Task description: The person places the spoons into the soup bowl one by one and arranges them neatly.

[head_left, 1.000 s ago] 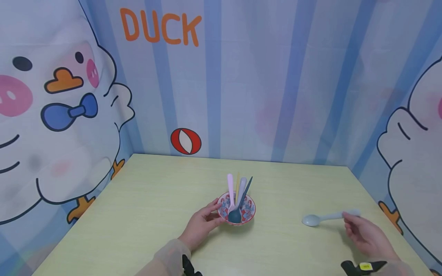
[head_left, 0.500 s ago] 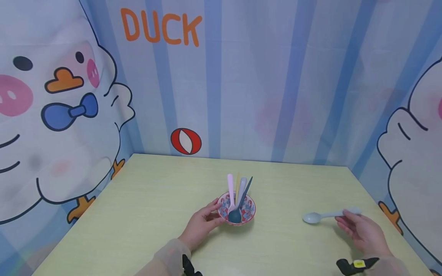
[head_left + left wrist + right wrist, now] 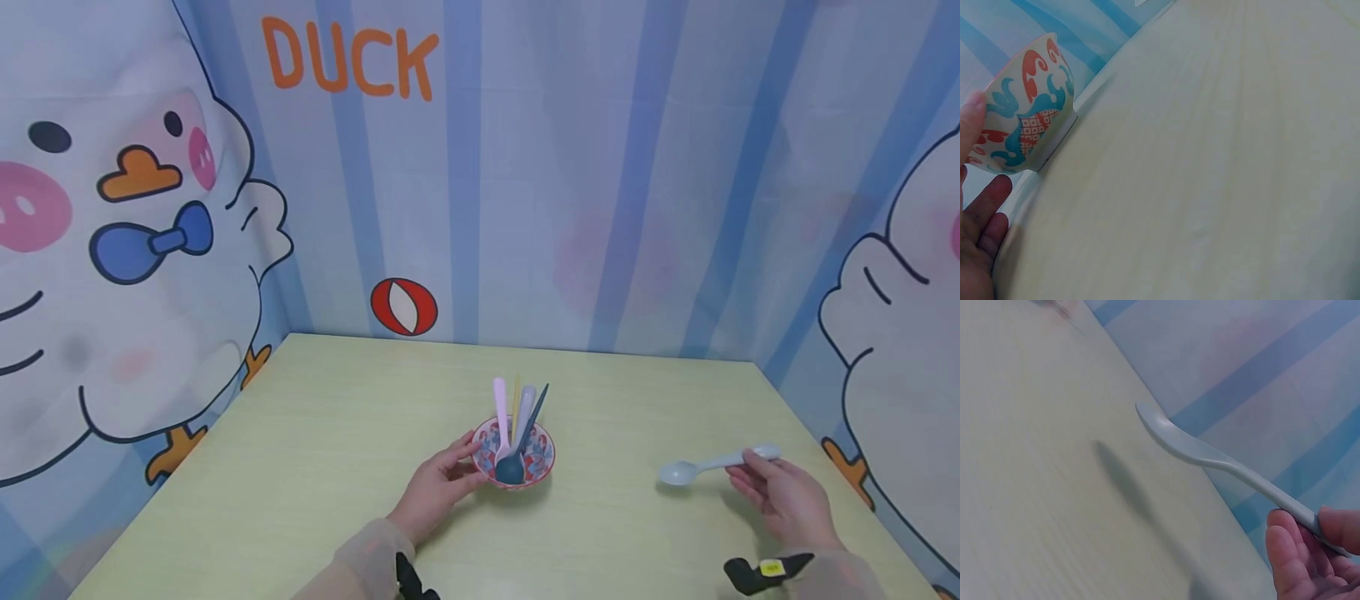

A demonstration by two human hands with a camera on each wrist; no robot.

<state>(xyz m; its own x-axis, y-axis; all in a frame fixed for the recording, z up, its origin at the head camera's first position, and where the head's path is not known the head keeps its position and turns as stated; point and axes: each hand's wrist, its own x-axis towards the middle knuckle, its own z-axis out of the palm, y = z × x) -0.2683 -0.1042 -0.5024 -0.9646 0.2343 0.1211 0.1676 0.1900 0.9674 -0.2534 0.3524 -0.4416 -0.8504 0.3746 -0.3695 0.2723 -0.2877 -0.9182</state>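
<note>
Left hand [image 3: 438, 486] rested against the bowl [image 3: 534, 463] near the table's [image 3: 315, 433] middle, fingers relaxed and touching its wall; inside, four spoons [image 3: 514, 417] stood leaning toward the far edge; right hand [image 3: 783, 498] pinched a pale spoon [image 3: 701, 467] by its handle, lifted above the table near the right edge.

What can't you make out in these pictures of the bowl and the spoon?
- Bowl: the left wrist view cuts off its rim and inside, so the spoons in it are unseen there.
- Pale blue spoon: in the right wrist view its handle end is hidden by the right hand.
- Spoons in the bowl: the head view shows them overlapping and small, so their count is uncertain.
</note>
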